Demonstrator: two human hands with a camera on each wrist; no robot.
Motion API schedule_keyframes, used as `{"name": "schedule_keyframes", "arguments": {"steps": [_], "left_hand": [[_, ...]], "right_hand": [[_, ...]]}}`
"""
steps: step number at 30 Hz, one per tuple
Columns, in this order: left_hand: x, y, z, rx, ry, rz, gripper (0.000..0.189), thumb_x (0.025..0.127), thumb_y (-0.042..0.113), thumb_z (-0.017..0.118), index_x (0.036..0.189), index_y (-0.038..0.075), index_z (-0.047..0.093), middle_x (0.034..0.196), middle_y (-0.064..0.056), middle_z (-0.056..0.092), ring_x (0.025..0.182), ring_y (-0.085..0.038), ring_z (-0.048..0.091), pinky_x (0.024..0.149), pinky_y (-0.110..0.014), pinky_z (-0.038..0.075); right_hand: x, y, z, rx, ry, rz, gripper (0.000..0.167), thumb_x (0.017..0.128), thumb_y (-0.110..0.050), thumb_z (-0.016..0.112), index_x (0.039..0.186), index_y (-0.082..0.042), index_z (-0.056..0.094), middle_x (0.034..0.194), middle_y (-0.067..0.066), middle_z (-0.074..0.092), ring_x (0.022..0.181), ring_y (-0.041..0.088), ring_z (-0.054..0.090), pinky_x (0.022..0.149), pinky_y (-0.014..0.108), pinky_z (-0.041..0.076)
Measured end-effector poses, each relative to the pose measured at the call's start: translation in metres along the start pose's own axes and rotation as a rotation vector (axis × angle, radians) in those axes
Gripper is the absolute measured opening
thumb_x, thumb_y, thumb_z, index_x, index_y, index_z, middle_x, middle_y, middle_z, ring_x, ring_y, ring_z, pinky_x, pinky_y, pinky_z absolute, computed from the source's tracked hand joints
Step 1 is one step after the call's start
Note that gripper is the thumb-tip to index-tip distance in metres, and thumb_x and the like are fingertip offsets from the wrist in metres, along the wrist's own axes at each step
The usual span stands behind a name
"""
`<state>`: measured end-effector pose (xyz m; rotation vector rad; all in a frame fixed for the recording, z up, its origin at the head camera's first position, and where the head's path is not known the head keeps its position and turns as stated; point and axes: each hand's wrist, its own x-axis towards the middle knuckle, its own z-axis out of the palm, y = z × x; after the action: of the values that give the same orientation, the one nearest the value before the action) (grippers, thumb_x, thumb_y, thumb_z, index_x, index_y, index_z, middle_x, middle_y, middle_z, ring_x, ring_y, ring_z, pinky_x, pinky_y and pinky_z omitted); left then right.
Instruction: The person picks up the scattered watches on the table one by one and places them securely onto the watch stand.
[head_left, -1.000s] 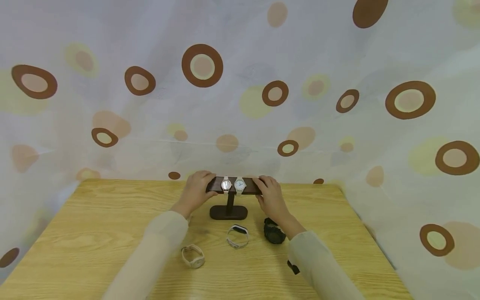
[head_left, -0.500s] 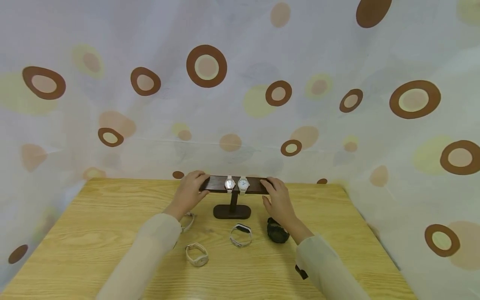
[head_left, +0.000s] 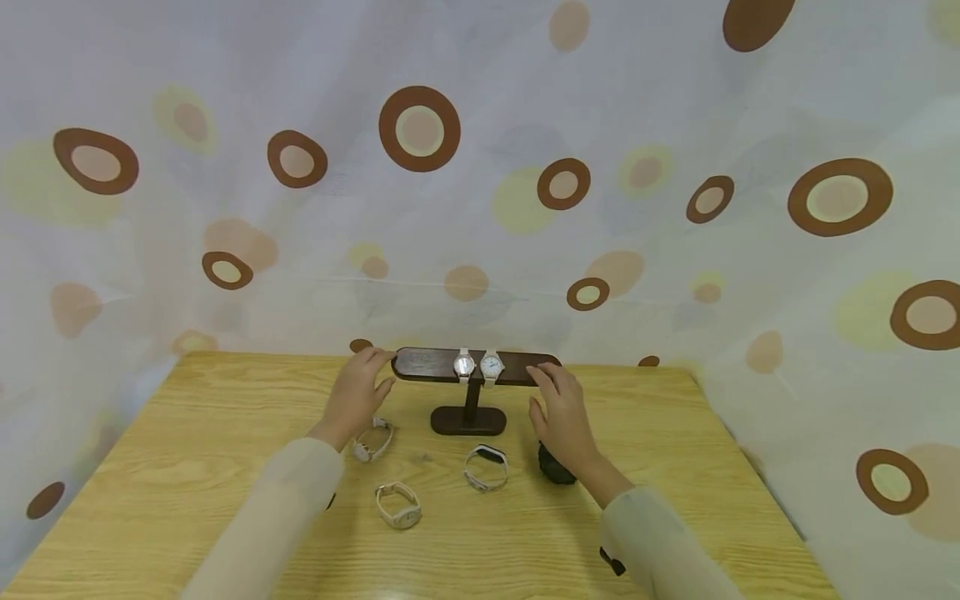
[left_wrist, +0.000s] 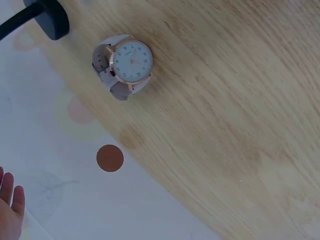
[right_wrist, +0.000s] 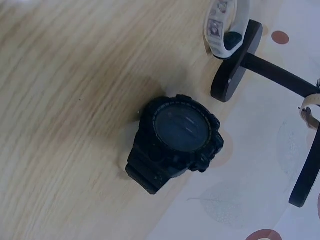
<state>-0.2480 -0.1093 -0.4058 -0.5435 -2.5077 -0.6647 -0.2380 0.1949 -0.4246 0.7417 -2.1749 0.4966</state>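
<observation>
A dark watch stand [head_left: 427, 363] with a horizontal bar on a short post stands at the back of the table. Two light-strapped watches, a left one [head_left: 464, 365] and a right one [head_left: 492, 366], sit around the middle of its bar. My left hand [head_left: 354, 396] is at the bar's left end, fingertips right at the tip, thumb spread away. In the left wrist view only part of that hand [left_wrist: 10, 210] shows. My right hand [head_left: 562, 417] has its extended fingers over the bar's right end, with the thumb apart below.
In front of the stand lie a rose-gold-cased watch [left_wrist: 132, 61], a beige watch [head_left: 406, 517], a white fitness band [head_left: 486, 477] and a chunky black watch [right_wrist: 182, 127]. A small black piece [head_left: 612, 562] shows beside the right sleeve. A patterned sheet [head_left: 480, 208] hangs behind the table.
My hands have drawn apart, the left one outward and slightly off the bar's end, uncovering more of the bar. The rose-gold-cased watch by the left wrist has come into sight.
</observation>
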Motion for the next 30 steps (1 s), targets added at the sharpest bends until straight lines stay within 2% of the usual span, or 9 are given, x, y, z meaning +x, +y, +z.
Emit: {"name": "schedule_keyframes", "arguments": {"steps": [3,6,11,16,19,22,26,30], "left_hand": [[-0.005,-0.005,0.001,-0.016,-0.016,-0.044,0.035,0.082,0.005,0.069,0.114,-0.005,0.06,0.109,-0.018,0.061,0.102,-0.031,0.059,0.089,-0.04,0.052],[-0.011,-0.009,0.003,-0.033,-0.07,-0.106,0.031,0.083,0.005,0.067,0.112,-0.005,0.061,0.11,-0.019,0.061,0.103,-0.033,0.059,0.089,-0.042,0.052],[-0.024,-0.019,0.008,-0.034,-0.234,-0.189,0.028,0.084,0.007,0.067,0.109,-0.005,0.062,0.109,-0.021,0.062,0.104,-0.037,0.059,0.089,-0.045,0.052],[-0.036,-0.028,0.01,-0.073,-0.398,-0.224,0.024,0.083,0.006,0.066,0.104,-0.006,0.065,0.104,-0.021,0.064,0.098,-0.035,0.061,0.085,-0.045,0.052],[-0.04,-0.031,0.012,-0.101,-0.467,-0.226,0.025,0.081,0.005,0.067,0.103,-0.006,0.065,0.104,-0.019,0.065,0.099,-0.034,0.061,0.086,-0.045,0.052],[-0.042,-0.03,0.016,-0.084,-0.509,-0.212,0.027,0.078,0.007,0.072,0.102,-0.004,0.066,0.103,-0.017,0.066,0.097,-0.033,0.062,0.086,-0.044,0.053],[-0.046,-0.031,0.02,-0.044,-0.534,-0.204,0.028,0.075,0.005,0.074,0.101,-0.002,0.068,0.102,-0.015,0.067,0.096,-0.031,0.062,0.084,-0.041,0.054],[-0.05,-0.034,0.025,-0.013,-0.528,-0.161,0.02,0.072,0.001,0.075,0.091,0.0,0.069,0.091,-0.011,0.068,0.086,-0.026,0.062,0.075,-0.037,0.055]], "right_hand": [[-0.003,-0.004,0.002,-0.002,0.035,-0.04,0.039,0.073,0.009,0.066,0.11,0.005,0.058,0.104,0.02,0.056,0.095,0.033,0.053,0.08,0.048,0.046],[-0.008,-0.009,0.007,-0.01,0.055,-0.079,0.033,0.071,0.008,0.065,0.103,0.004,0.06,0.098,0.018,0.057,0.089,0.031,0.054,0.072,0.043,0.047],[-0.019,-0.016,0.02,-0.012,0.039,-0.134,0.027,0.071,0.006,0.063,0.096,0.001,0.061,0.094,0.014,0.058,0.085,0.028,0.056,0.067,0.038,0.048],[-0.029,-0.029,0.029,-0.002,-0.069,-0.163,0.031,0.07,0.007,0.068,0.1,-0.002,0.062,0.098,0.013,0.059,0.089,0.026,0.057,0.074,0.037,0.052],[-0.036,-0.035,0.034,0.004,-0.137,-0.159,0.034,0.069,0.004,0.073,0.1,-0.004,0.062,0.099,0.01,0.059,0.09,0.024,0.056,0.076,0.037,0.051],[-0.044,-0.04,0.039,0.014,-0.187,-0.158,0.031,0.07,0.0,0.073,0.099,-0.004,0.064,0.098,0.008,0.059,0.09,0.023,0.056,0.076,0.038,0.05],[-0.05,-0.047,0.045,0.03,-0.264,-0.143,0.028,0.073,-0.004,0.073,0.1,-0.003,0.065,0.099,0.009,0.06,0.093,0.024,0.058,0.077,0.038,0.051],[-0.052,-0.055,0.048,0.075,-0.344,-0.097,0.025,0.079,-0.009,0.07,0.102,-0.004,0.064,0.102,0.009,0.061,0.096,0.024,0.058,0.078,0.039,0.051]]}}
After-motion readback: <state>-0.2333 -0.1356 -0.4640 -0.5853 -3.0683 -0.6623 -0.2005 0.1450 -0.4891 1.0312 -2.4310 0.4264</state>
